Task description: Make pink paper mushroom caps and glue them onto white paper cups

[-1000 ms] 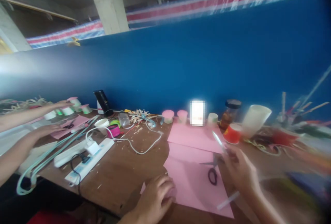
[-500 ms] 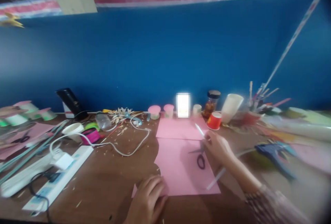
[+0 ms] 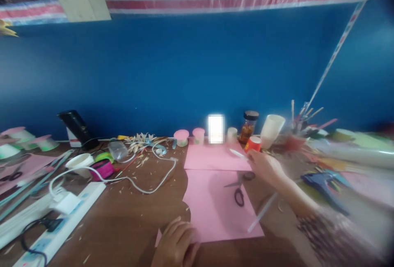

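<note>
My right hand (image 3: pixel 266 167) is closed round a slim white pen-like stick (image 3: pixel 237 153), whose tip points left over the upper sheet of pink paper (image 3: pixel 215 158). Beneath it, dark-handled scissors (image 3: pixel 239 196) lie partly spread on the lower pink paper (image 3: pixel 206 209), which has a wavy left edge. A pale strip (image 3: pixel 262 212) crosses that paper's right side. At the paper's lower left rests my left hand (image 3: pixel 176 243), fingers curled; what they hold, if anything, is hidden. A small pink paper corner (image 3: pixel 158 237) sticks out beside it.
A red paper cup (image 3: pixel 253 143), lidded jar (image 3: pixel 250 127) and white cup (image 3: pixel 272 130) stand behind my right hand. Blue-handled pliers-like tool (image 3: pixel 323 187) lies right. A power strip (image 3: pixel 66 228) and white cable (image 3: pixel 135 181) occupy the left, near wood shavings (image 3: pixel 141 143).
My right hand has moved slightly away from me and to the right with the white stick, uncovering more of the scissors. My left hand stays at the paper's lower left. The view has shifted a little.
</note>
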A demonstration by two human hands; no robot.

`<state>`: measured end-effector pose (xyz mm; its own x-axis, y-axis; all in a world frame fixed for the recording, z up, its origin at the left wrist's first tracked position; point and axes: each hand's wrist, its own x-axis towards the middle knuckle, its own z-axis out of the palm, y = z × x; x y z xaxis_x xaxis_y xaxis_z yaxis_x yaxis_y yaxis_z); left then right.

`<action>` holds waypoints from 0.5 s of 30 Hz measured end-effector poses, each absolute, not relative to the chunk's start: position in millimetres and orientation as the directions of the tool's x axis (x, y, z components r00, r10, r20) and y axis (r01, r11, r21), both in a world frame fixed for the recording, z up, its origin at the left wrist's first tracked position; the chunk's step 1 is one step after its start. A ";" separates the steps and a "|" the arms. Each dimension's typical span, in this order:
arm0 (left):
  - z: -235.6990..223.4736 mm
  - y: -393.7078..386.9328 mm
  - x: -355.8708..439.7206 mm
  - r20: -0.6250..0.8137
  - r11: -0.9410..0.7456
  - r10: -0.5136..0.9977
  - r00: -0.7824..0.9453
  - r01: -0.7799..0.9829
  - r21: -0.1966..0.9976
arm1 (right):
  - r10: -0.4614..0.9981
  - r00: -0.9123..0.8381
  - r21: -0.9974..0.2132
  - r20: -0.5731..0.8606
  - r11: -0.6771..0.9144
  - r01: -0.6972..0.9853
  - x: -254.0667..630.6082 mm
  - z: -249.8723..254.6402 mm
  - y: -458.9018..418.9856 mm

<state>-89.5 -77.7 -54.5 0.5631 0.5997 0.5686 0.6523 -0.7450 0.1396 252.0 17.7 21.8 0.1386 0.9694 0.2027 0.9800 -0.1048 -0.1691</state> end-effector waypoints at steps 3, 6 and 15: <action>-55.2 -76.9 -89.0 0.592 -0.750 0.586 0.553 0.647 0.137 | 0.959 0.178 -0.151 0.222 -0.146 0.978 264.4 39.8 24.2; -55.4 -76.9 -87.4 0.625 -0.753 0.568 0.536 0.646 0.129 | 0.951 0.209 -0.143 0.230 -0.179 0.973 279.9 55.5 34.0; -62.3 -72.8 -91.8 0.659 -0.735 0.505 0.557 0.678 -0.009 | 0.945 0.295 -0.123 0.143 -0.279 0.952 305.3 56.6 57.2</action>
